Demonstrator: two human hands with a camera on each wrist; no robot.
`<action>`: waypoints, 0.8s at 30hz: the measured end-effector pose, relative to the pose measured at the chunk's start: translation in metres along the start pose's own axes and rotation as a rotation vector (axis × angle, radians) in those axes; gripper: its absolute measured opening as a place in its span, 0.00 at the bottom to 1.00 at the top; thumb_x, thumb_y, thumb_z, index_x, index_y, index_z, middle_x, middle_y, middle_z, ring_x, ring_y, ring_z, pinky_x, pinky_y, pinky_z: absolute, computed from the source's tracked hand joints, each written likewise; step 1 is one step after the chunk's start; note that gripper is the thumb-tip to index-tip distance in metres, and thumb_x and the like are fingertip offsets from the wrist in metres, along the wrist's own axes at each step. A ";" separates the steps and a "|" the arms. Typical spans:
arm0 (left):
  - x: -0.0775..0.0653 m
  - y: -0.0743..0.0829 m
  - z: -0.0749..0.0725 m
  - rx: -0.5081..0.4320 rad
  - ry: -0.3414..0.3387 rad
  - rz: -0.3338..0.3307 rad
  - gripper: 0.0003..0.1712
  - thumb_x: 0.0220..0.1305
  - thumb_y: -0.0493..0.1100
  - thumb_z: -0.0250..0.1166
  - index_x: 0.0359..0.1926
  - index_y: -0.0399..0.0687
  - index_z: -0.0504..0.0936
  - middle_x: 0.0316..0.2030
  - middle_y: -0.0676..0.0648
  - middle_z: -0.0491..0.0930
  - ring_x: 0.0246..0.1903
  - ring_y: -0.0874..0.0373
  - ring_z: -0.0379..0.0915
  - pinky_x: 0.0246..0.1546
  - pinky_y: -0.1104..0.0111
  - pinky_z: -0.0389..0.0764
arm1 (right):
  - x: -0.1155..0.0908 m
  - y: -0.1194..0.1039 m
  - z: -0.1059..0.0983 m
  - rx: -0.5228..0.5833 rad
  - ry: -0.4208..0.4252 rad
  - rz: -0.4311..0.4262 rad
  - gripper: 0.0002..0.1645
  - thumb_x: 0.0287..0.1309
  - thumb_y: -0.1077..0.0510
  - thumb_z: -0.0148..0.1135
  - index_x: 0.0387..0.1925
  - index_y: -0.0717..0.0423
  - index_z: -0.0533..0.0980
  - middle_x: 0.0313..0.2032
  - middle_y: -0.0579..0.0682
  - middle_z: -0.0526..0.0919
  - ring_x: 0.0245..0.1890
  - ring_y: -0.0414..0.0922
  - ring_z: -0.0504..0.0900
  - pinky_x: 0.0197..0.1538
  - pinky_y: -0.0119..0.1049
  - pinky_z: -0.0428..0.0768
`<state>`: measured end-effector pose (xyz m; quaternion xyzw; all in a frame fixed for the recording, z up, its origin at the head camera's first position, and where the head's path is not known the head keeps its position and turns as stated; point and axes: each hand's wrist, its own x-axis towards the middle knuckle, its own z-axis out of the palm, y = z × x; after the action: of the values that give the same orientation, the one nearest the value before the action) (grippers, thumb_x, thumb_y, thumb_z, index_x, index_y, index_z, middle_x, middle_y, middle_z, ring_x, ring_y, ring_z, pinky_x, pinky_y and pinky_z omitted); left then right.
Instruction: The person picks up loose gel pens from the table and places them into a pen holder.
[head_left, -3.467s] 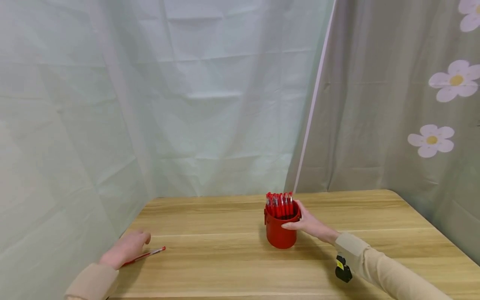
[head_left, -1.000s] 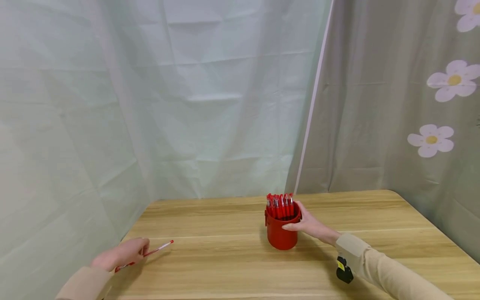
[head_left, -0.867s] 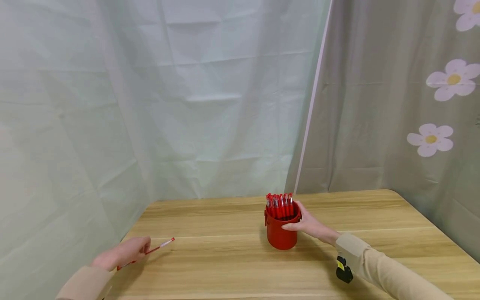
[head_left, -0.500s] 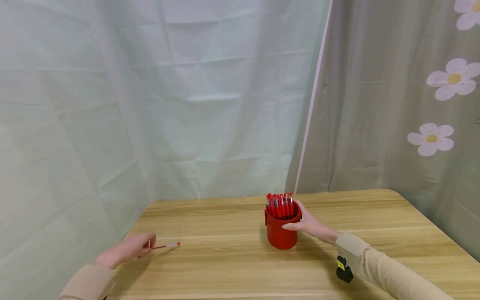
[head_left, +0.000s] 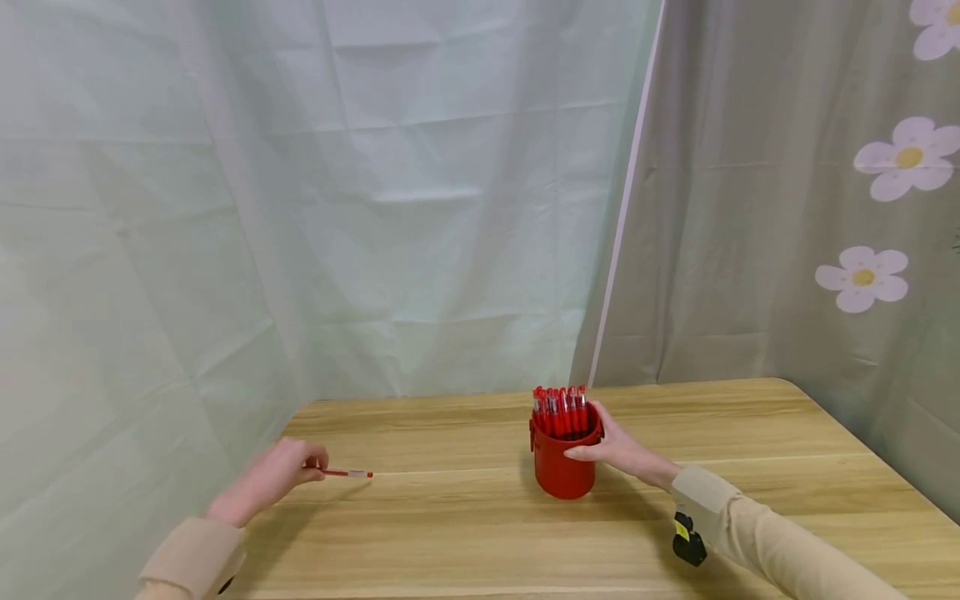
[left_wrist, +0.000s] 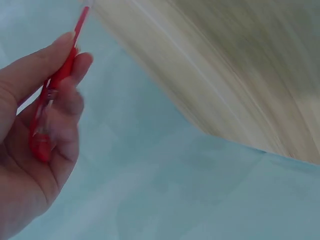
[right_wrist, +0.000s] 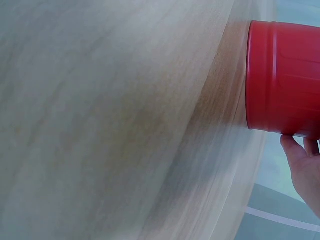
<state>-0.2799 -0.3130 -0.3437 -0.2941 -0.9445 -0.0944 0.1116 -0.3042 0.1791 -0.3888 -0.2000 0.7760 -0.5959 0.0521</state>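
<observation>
Between the thumb and fingers of my left hand [head_left: 272,477] is a red gel pen [head_left: 352,473], held above the left part of the table with one end pointing right. In the left wrist view, the pen [left_wrist: 64,72] runs across the curled fingers, its other end near the palm. A small red bucket [head_left: 564,473] stands upright right of the table's middle, with several red pens [head_left: 561,414] upright inside. My right hand [head_left: 621,450] grips its right side near the rim, thumb at the front; the fingers behind are mostly hidden.
The wooden table [head_left: 450,533] reaches a pale curtain [head_left: 435,250] at the back and left. A grey curtain [head_left: 720,250] with white flowers hangs at the right. A black device [head_left: 687,540] is strapped at the right wrist.
My left hand has picked the pen up from the table and carried it forward and to the right, turning it more level. The right hand and the bucket have stayed in place.
</observation>
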 end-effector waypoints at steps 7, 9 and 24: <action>0.014 0.013 -0.004 0.001 0.065 -0.064 0.07 0.44 0.38 0.71 0.24 0.53 0.82 0.25 0.59 0.74 0.25 0.60 0.72 0.21 0.69 0.71 | -0.004 -0.009 0.001 -0.009 -0.007 0.011 0.48 0.47 0.59 0.68 0.63 0.59 0.49 0.57 0.60 0.62 0.55 0.56 0.64 0.53 0.50 0.66; 0.017 0.016 -0.004 -0.023 0.073 -0.064 0.06 0.44 0.38 0.71 0.25 0.52 0.82 0.25 0.58 0.73 0.24 0.60 0.71 0.21 0.70 0.71 | -0.004 -0.009 0.001 -0.008 -0.006 0.010 0.48 0.47 0.59 0.68 0.64 0.59 0.48 0.57 0.61 0.62 0.55 0.56 0.64 0.53 0.50 0.66; 0.033 0.030 -0.005 -0.221 0.165 -0.021 0.11 0.48 0.23 0.64 0.34 0.35 0.79 0.30 0.46 0.74 0.22 0.59 0.72 0.17 0.74 0.73 | -0.005 -0.012 0.002 -0.008 -0.013 0.009 0.46 0.48 0.59 0.67 0.62 0.60 0.50 0.56 0.60 0.63 0.55 0.56 0.64 0.52 0.50 0.66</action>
<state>-0.2883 -0.2723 -0.3266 -0.2858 -0.9191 -0.2230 0.1546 -0.2960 0.1767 -0.3785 -0.2005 0.7790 -0.5912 0.0590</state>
